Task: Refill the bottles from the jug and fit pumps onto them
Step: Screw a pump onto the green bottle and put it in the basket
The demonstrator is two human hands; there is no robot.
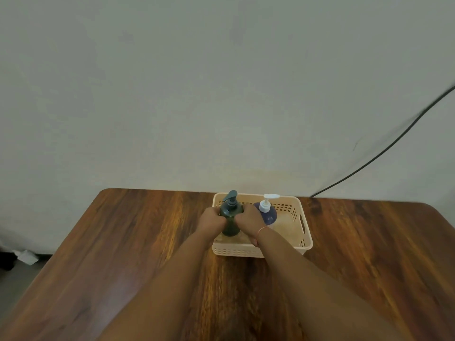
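Note:
A dark green bottle (230, 221) with a dark pump on top stands upright in the left part of a beige plastic basket (304, 232). My left hand (212, 220) grips its left side and my right hand (248, 221) grips its right side. To its right, in the same basket, stands a blue bottle (268, 214) with a white pump (266, 202), partly hidden behind my right hand. No jug is in view.
The basket sits at the far middle of a wooden table (123, 242) that stands against a pale wall. A black cable (384, 150) runs down the wall to the table's back edge at the right. White paper (25, 256) lies on the floor at the left.

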